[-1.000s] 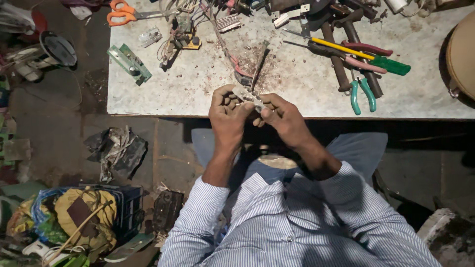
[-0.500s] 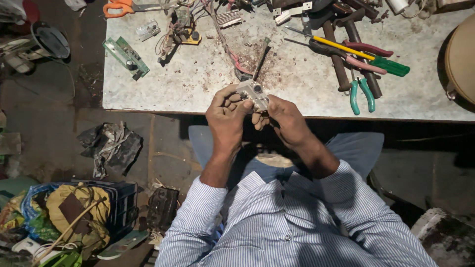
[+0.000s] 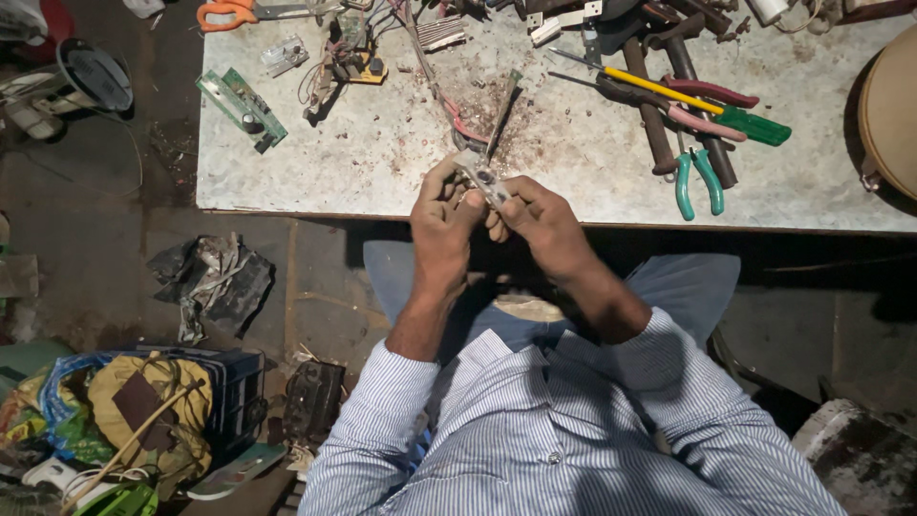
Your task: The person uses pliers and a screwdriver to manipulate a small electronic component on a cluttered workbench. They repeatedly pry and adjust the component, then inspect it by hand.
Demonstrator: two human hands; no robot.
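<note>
- Left hand and right hand both pinch a small metal part at the near edge of the worktop.
- Step in hand: fiddling the part (details too small).
- Next likely needs a steady grip; teal pliers lie near.

There is one camera, worn on the person's head. It looks straight down from above. The lap and striped sleeves are close at the bottom, and the table edge runs across the top. The floor shows on the left.
</note>
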